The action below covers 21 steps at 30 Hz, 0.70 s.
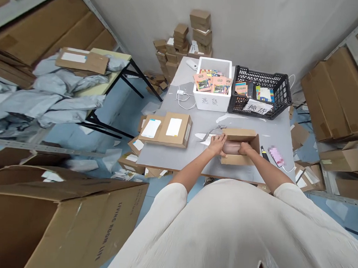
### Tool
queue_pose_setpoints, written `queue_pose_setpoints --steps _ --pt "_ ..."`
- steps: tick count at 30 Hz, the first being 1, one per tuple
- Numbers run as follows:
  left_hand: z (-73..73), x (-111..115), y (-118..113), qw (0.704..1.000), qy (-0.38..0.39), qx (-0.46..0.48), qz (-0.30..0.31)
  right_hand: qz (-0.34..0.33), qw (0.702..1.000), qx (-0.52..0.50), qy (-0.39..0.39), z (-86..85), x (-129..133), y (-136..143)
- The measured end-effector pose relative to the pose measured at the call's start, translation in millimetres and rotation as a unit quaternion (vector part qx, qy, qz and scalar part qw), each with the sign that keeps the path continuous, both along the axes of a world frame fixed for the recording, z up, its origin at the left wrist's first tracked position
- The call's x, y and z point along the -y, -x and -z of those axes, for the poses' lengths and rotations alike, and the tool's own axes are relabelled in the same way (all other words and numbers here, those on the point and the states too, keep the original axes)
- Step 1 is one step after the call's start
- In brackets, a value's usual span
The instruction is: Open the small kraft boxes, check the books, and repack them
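An open cardboard box (238,159) lies near the front edge of the grey table, its long flaps spread to the far and near sides. My left hand (217,145) grips the box's left end, thumb towards me and fingers bent over the edge. Inside the box is a flat pinkish-brown item (232,148), its kind unclear. My right hand (245,148) reaches into the right part of the box with curled fingers at that item; the fingertips are hidden. Torn grey and white packaging (207,137) lies just left of the box.
On the grey table (162,157) stand a white foam box (211,101) and a black crate (283,92), both holding booklets. Two closed parcels (167,129) lie left. A cutter (264,154) and a phone (276,156) lie right. A large carton (101,222) stands at lower left.
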<state>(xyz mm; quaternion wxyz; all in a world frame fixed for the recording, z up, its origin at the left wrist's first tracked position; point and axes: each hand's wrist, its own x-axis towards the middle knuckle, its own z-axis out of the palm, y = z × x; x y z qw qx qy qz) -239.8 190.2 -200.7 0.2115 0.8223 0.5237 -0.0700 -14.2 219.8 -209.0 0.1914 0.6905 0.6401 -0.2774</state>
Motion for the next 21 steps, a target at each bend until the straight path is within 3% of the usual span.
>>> queue_pose_setpoints --steps 5,12,16,21 --pt "6.0 1 -7 1.0 -0.011 0.025 0.013 0.062 0.998 -0.002 0.004 29.3 -12 -11" --pt "9.2 -1 -5 1.0 0.002 0.019 0.015 0.165 0.986 -0.029 0.007 65.8 -21 -2" --pt "11.1 -2 -7 1.0 0.006 0.007 0.013 0.179 0.981 -0.073 -0.02 75.8 -20 5" --pt "13.0 -3 -8 1.0 0.001 0.001 0.018 0.222 0.973 -0.066 -0.02 73.9 -20 9"
